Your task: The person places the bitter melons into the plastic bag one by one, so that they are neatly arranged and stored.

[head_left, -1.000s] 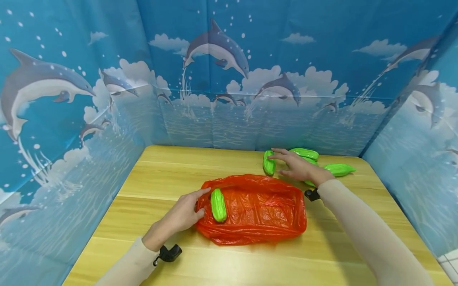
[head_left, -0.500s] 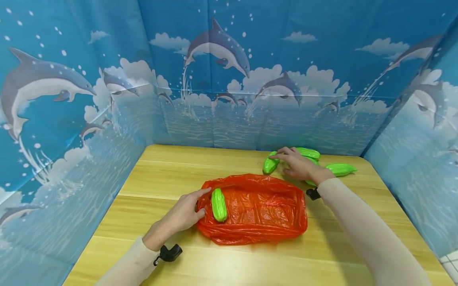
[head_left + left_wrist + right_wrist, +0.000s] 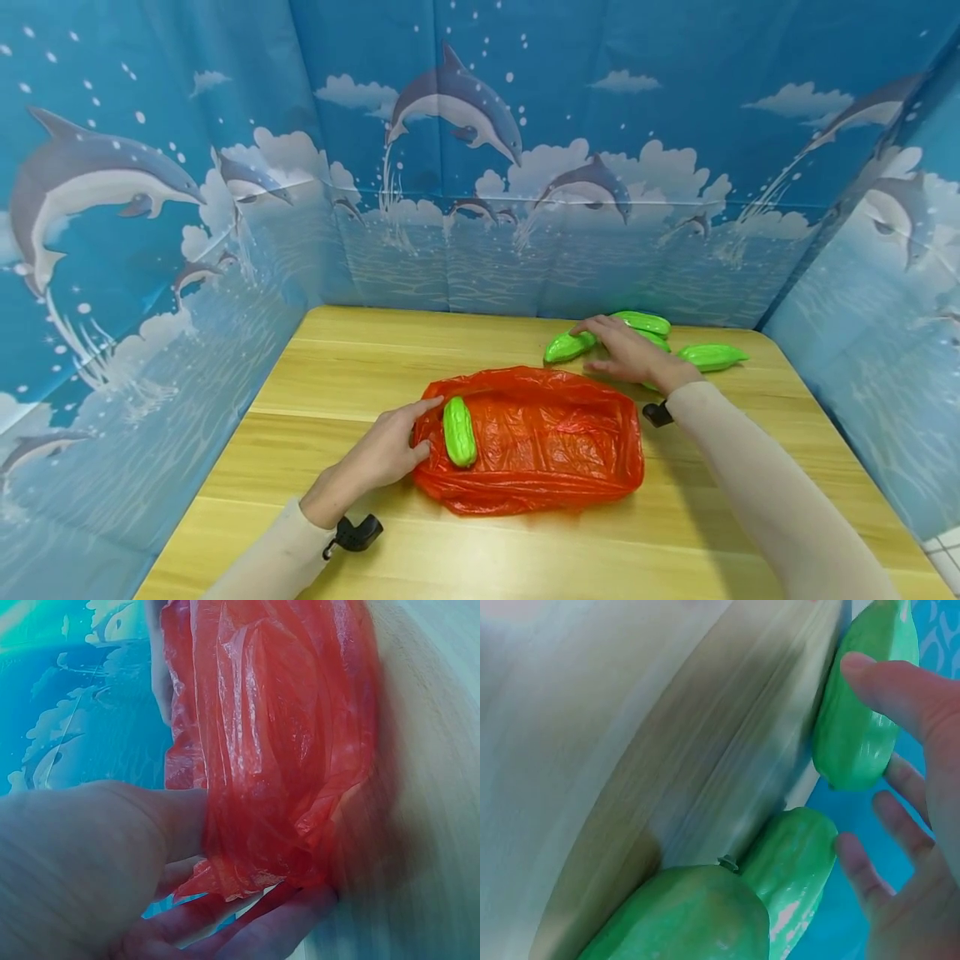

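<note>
A red plastic bag (image 3: pixel 555 492) lies spread with its mouth upward, and one bright green gourd (image 3: pixel 459 432) is inside at its left end. My left hand (image 3: pixel 382 446) holds that end of the bag, its thumb and fingers on either side in the left wrist view. At the back of the table, my right hand (image 3: pixel 626 354) touches another green gourd (image 3: pixel 568 346) with its fingers. In the right wrist view its thumb crosses in front of that gourd (image 3: pixel 855 742), with the other fingers spread behind. Where the index fingertip rests is hidden there.
More green gourds lie around the right hand: one (image 3: pixel 645 322) behind it, others partly covered, and one (image 3: pixel 712 357) to its right. A dolphin-printed curtain (image 3: pixel 480 267) borders the wooden table (image 3: pixel 352 358) at the back and both sides.
The gourd under my right fingers has turned from upright to slanting, its near end swinging left. My right hand has shifted slightly; the left hand and bag stay put.
</note>
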A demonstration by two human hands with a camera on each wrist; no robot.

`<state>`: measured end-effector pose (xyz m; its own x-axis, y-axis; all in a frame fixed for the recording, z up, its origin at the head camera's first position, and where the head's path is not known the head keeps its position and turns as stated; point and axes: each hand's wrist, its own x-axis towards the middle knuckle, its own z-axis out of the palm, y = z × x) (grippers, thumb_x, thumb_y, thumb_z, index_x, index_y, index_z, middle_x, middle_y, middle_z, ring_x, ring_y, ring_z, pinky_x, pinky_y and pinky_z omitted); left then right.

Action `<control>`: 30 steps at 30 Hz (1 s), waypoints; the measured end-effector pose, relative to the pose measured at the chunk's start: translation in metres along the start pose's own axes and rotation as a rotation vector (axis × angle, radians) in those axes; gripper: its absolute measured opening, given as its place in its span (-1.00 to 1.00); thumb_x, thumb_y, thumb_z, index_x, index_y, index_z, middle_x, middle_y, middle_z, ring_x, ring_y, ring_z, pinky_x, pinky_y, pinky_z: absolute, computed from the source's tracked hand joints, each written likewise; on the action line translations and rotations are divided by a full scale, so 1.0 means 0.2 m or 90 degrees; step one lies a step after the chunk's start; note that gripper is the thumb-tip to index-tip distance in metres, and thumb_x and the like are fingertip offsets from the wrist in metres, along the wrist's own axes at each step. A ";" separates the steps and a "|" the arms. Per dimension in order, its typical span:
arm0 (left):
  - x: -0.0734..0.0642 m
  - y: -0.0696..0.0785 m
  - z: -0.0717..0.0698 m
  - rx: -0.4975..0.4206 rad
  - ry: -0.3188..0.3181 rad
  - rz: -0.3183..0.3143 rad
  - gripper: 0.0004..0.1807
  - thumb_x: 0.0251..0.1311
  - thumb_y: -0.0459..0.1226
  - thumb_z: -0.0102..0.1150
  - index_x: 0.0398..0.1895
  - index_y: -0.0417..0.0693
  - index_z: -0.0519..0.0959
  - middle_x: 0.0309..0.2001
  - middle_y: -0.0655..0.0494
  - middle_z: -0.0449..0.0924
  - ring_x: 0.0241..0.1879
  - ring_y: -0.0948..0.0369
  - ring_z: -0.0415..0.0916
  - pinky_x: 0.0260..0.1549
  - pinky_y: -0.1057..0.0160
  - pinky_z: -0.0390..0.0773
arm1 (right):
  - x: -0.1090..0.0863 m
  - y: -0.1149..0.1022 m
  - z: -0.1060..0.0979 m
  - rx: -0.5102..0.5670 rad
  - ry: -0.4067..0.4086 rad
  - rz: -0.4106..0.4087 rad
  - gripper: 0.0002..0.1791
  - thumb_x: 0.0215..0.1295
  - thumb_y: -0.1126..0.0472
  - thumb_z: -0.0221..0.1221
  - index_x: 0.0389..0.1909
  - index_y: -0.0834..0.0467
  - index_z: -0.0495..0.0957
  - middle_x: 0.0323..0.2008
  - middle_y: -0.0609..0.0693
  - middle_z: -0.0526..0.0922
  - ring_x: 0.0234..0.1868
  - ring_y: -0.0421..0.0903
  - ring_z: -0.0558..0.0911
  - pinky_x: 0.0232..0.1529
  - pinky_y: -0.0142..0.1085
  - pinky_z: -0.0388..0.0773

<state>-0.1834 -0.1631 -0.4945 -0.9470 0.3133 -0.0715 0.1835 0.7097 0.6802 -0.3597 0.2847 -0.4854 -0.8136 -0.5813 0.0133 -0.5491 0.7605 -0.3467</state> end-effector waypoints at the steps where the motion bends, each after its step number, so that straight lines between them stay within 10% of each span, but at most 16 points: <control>1: 0.00 0.00 0.00 0.004 0.000 0.000 -0.16 0.48 -0.51 0.36 0.80 -0.05 0.43 0.71 -0.23 0.51 -0.56 0.28 0.24 -0.45 0.31 0.47 | 0.00 0.00 0.00 -0.003 0.005 0.001 -0.31 0.62 0.12 0.50 0.66 0.06 0.52 0.56 0.29 0.56 0.59 0.43 0.50 0.54 0.50 0.52; 10: 0.00 0.01 0.00 0.030 0.012 0.010 -0.18 0.48 -0.48 0.39 0.78 -0.08 0.45 0.70 -0.16 0.54 -0.09 0.10 0.57 0.14 0.04 0.64 | 0.01 -0.01 0.03 0.053 0.025 0.063 -0.36 0.61 0.04 0.50 0.54 0.19 0.57 0.47 0.32 0.69 0.38 0.36 0.75 0.41 0.34 0.73; 18: 0.00 0.02 0.01 0.026 0.008 0.007 -0.19 0.50 -0.48 0.38 0.79 -0.06 0.45 0.71 -0.16 0.53 -0.32 0.18 0.44 0.10 0.05 0.64 | 0.00 -0.03 0.04 0.088 0.025 0.099 -0.35 0.62 0.05 0.48 0.54 0.22 0.53 0.45 0.36 0.71 0.43 0.39 0.73 0.40 0.36 0.73; 30: 0.01 0.02 0.01 0.030 0.012 0.008 -0.19 0.50 -0.46 0.40 0.79 -0.07 0.45 0.71 -0.15 0.54 -0.06 0.08 0.60 0.19 0.01 0.67 | -0.04 -0.06 0.04 0.155 0.037 0.111 -0.10 0.64 0.08 0.47 0.85 0.02 0.29 0.44 0.42 0.68 0.33 0.40 0.79 0.28 0.35 0.80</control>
<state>-0.1830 -0.1585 -0.4935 -0.9493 0.3107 -0.0486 0.2075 0.7348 0.6457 -0.3455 0.2778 -0.4896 -0.9047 -0.4257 -0.0155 -0.3440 0.7515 -0.5630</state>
